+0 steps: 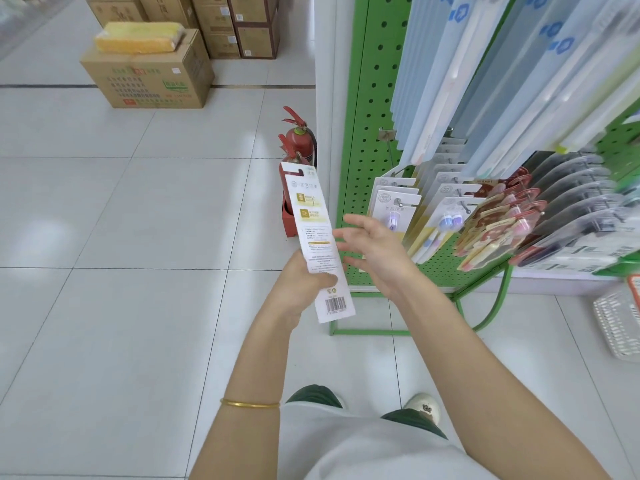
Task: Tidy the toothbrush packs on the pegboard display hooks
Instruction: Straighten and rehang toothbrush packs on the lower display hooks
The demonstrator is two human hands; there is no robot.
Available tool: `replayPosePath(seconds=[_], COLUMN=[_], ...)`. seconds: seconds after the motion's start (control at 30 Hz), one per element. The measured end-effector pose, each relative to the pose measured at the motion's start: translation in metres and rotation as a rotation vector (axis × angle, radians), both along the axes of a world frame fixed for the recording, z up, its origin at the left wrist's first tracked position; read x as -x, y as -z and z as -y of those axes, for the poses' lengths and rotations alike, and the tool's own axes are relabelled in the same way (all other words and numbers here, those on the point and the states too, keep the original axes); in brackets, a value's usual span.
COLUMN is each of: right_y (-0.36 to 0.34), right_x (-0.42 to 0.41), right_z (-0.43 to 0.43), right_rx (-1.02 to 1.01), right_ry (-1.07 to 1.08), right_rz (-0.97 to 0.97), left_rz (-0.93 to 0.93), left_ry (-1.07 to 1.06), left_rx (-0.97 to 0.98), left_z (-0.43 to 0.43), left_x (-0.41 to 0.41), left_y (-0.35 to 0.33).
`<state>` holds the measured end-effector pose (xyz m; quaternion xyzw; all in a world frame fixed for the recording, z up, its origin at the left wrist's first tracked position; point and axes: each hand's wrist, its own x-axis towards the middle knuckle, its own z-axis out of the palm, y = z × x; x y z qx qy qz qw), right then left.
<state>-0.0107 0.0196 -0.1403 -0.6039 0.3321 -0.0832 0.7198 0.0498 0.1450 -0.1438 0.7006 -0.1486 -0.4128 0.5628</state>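
Glossy pale floor tiles (pixel 121 209) reflect soft light, brown cardboard boxes (pixel 239 26) stand stacked beyond, one bearing a yellow wrapped bundle (pixel 138 37), and red fire extinguishers (pixel 299 140) sit beside a white pillar (pixel 325 81).

Bright, glossy floor glare, fisheye edges

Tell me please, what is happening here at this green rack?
A person stands at a green pegboard display. The left hand grips a toothbrush pack by its lower part, off the rack, printed back toward the camera. The right hand is spread open beside that pack, holding nothing. Other packs hang on the hooks.
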Motion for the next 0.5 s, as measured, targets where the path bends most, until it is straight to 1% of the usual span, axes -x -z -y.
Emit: replayPosePath(seconds=[0.17,0.33,0.4,0.5], right_y=[0.004,0.005,0.006,0.007], right_x=[-0.004,-0.003,-0.002,0.001], right_z=[0.001,-0.002,-0.003,-0.003], right_rx=[-0.004,0.012,0.051,0.107], right_ry=[0.034,-0.014,-0.009,-0.016], right_rz=[0.013,0.041,0.032,0.019], left_rz=[-0.15,-0.099,-0.068,-0.075], left_ry=[-0.177,-0.216,-0.201,-0.179], left_rx=[-0.004,-0.054,-0.088,-0.126], left_z=[0.002,0.007,0.009,0.012], left_x=[-0.003,-0.002,-0.001,-0.001], left_y=[0.009,0.011,0.011,0.011])
